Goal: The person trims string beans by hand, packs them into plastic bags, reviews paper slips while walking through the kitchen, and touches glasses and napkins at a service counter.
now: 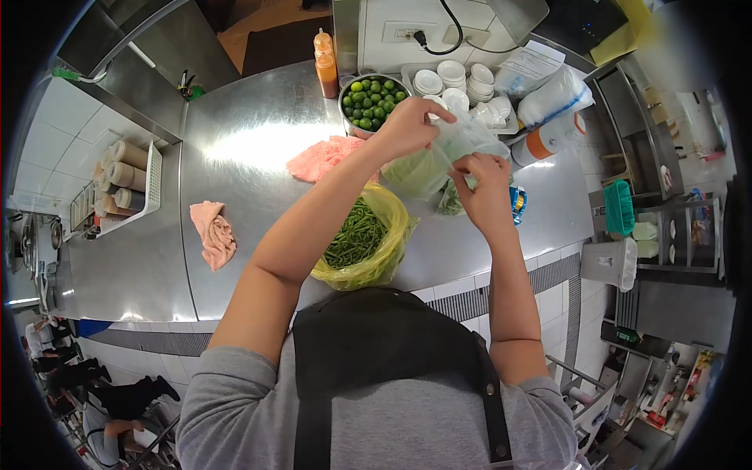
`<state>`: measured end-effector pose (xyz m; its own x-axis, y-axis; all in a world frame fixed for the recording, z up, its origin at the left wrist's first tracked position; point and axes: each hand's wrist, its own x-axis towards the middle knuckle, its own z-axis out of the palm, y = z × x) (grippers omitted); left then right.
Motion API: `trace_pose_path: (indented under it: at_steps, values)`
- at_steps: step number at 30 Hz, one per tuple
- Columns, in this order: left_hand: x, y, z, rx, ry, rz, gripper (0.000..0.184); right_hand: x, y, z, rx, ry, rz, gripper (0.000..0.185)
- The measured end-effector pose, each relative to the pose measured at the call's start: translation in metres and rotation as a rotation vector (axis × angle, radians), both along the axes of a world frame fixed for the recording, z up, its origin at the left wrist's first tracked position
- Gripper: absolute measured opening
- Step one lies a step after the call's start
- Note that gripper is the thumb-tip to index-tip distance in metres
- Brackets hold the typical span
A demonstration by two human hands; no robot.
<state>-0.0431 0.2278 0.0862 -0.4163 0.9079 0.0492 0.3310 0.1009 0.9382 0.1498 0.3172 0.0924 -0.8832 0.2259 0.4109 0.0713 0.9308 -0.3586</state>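
In the head view, your left hand [411,125] and right hand [482,182] each have their fingers pinched together on the thin plastic of a translucent bag [415,171], which sits on the metal tabletop [251,184] in front of you with pale green contents showing through. Nearer to your apron [368,337], a yellow bag [359,276] stands wide open around green beans [356,235], partly behind your left forearm. Beyond it on the same tabletop you have a crumpled pink cloth [319,159], a bowl of limes [368,102], two squeeze bottles [326,72] and stacked white dishes [452,73].
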Motion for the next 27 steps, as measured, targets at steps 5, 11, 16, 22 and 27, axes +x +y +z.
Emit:
trace_pose_path:
  at_steps: [5,11,16,22,27]
  values:
    - [-0.002,0.025,-0.064,0.098,-0.016,0.117,0.048,-0.01,0.04,-0.065,-0.406,-0.182,-0.095,0.009]
    - [0.005,0.003,-0.05,0.107,-0.008,0.117,0.052,0.0,0.015,-0.043,-0.319,-0.122,-0.131,0.007]
    - [0.028,-0.03,-0.031,0.207,-0.013,0.014,0.048,0.009,0.048,-0.047,-0.192,-0.199,-0.094,0.015]
    - [0.046,-0.143,-0.058,0.003,-0.132,0.144,0.03,0.02,0.179,0.027,-0.142,-0.241,-0.359,0.029]
    - [0.092,-0.208,-0.097,-0.065,-0.451,0.322,0.027,0.005,0.365,0.05,0.223,0.144,-0.581,0.034]
